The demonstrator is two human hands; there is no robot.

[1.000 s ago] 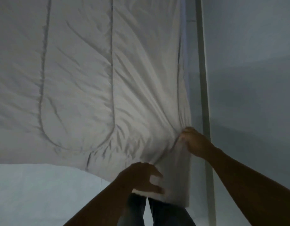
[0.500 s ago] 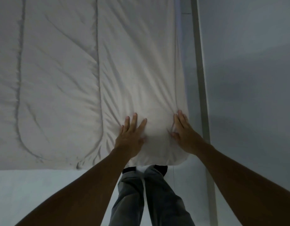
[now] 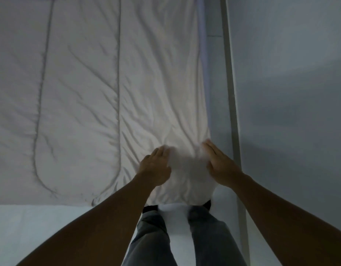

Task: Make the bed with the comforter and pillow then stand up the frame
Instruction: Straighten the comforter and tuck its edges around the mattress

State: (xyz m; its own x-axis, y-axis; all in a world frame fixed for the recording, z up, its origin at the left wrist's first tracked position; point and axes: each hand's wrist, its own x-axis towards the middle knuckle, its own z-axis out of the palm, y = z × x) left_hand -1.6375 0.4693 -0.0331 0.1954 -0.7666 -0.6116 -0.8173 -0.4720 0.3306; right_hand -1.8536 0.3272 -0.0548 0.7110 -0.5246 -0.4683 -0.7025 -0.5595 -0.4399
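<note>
Head view: left hand (image 3: 155, 168) and right hand (image 3: 219, 166), fingers loosely extended (gripping nothing), press the near right corner of the white quilted fabric comforter (image 3: 108, 83), whose long axis runs away from them

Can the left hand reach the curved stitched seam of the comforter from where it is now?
Probably yes. The left hand lies flat on the comforter, and the curved seam runs to its left on the same open surface. Nothing lies between them, though the person may need to lean sideways.
</note>
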